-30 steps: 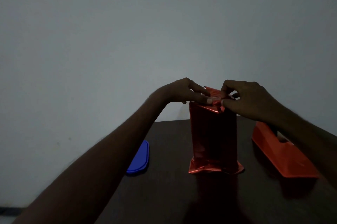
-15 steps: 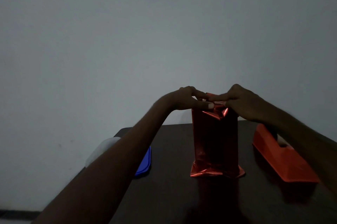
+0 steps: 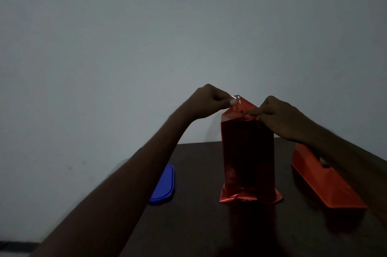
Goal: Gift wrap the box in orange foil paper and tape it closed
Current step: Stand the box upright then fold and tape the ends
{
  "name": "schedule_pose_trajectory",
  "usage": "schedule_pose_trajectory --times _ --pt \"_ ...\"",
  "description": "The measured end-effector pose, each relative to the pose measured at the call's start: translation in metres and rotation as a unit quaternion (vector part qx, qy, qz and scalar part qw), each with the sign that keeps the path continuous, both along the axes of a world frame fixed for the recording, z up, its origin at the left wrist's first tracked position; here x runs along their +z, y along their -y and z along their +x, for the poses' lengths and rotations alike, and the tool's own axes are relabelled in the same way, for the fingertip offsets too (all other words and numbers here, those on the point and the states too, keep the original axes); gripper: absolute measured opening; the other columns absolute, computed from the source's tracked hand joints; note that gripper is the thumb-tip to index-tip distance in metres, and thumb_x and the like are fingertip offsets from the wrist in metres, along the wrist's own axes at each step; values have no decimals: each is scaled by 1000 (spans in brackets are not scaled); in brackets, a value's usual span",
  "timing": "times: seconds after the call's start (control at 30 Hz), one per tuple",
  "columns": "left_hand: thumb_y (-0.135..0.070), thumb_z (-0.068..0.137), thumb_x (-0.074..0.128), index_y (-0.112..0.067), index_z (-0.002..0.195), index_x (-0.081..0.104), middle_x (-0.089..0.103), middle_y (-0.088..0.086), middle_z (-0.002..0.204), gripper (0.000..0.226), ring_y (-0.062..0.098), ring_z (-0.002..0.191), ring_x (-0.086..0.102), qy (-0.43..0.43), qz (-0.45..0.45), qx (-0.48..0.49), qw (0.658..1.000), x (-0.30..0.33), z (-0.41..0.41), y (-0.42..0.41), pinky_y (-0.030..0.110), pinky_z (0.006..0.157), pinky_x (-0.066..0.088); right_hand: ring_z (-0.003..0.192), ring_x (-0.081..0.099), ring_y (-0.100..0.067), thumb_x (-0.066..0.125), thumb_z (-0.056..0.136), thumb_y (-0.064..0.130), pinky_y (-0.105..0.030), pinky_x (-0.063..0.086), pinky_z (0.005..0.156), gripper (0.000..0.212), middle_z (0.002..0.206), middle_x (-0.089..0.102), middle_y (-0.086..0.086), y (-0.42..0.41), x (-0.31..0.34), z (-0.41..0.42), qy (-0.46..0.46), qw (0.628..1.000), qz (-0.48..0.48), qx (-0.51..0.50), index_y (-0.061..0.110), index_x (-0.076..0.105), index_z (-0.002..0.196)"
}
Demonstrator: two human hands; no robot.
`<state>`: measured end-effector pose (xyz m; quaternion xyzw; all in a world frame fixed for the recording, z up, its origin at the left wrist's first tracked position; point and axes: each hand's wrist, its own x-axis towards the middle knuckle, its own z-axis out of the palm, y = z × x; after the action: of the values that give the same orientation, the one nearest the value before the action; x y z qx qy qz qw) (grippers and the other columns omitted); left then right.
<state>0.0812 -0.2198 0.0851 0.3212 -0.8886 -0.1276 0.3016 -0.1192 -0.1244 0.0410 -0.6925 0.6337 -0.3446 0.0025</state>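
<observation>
the foil-wrapped box (image 3: 248, 158) stands upright mid-table (image 3: 199, 225). the left hand (image 3: 209, 100) pinches the raised top flap (image 3: 240, 106); the right hand (image 3: 280, 118) pinches the box's top right edge. an orange tape dispenser (image 3: 326, 183) lies near the table's right edge.

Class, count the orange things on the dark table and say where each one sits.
2. The foil-wrapped box stands upright mid-table; the tape dispenser lies to its right, partly behind the right arm. Others may be hidden in the dark.
</observation>
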Motion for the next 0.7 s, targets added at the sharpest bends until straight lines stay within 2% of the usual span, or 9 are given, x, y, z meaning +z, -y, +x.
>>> schedule_pose_trajectory --times 0.07,0.13,0.2,0.23,0.33,0.47,0.6,0.7 --pt "-56 84 63 -8 96 75 71 15 90 51 10 76 59 48 -14 7 999 -4 -9 1 29 76 49 93 54 -16 46 96 28 -40 47 87 35 100 49 3 2 -1 -1 1 1000 0 -3 59 62 94" --pt "-50 83 69 -17 100 77 73 4 91 38 8 84 63 84 -9 10 996 -8 -15 1 23 79 47 87 56 -14 47 94 29 -40 49 82 29 97 52 3 4 -4 -4 11 1000 -4 -15 51 64 101" --pt "-41 85 73 -27 108 76 72 -6 101 27 8 96 64 89 -1 2 996 -10 -16 -3 22 86 47 84 58 -14 47 92 31 -42 50 81 26 94 54 4 6 -5 -7 8 999 -11 -36 31 67 108" --pt "-40 85 73 -28 109 75 71 -5 105 27 9 100 64 88 -1 -2 996 -10 -16 -4 26 90 48 85 58 -14 47 92 30 -42 50 81 27 95 54 4 7 -5 -8 2 999 -11 -38 32 68 109" --pt "-41 85 72 -28 110 75 70 -1 110 29 14 105 62 89 9 -13 996 -10 -15 -5 36 97 48 88 56 -15 46 96 24 -42 50 83 34 99 50 2 4 -4 -6 -10 1000 -15 -16 47 68 107" --pt "-40 86 71 -27 111 75 69 5 109 27 21 108 61 75 30 -27 996 -11 -13 -5 44 101 46 92 54 -16 44 98 24 -42 48 86 37 104 49 0 3 -4 -4 -19 1000 -11 -10 53 65 109" --pt "-33 87 72 -24 113 75 69 -2 111 27 12 111 59 37 73 -40 996 -14 -10 -7 34 102 44 96 53 -16 44 97 25 -42 46 89 39 106 48 0 2 -4 -4 -14 1000 -11 -5 60 59 101" --pt "-32 87 73 -25 115 73 66 -13 106 29 0 107 57 28 97 -55 993 -15 -8 -8 17 95 43 98 52 -18 45 97 23 -44 46 90 41 106 48 0 2 -4 -3 -16 1000 -11 -6 62 57 97"
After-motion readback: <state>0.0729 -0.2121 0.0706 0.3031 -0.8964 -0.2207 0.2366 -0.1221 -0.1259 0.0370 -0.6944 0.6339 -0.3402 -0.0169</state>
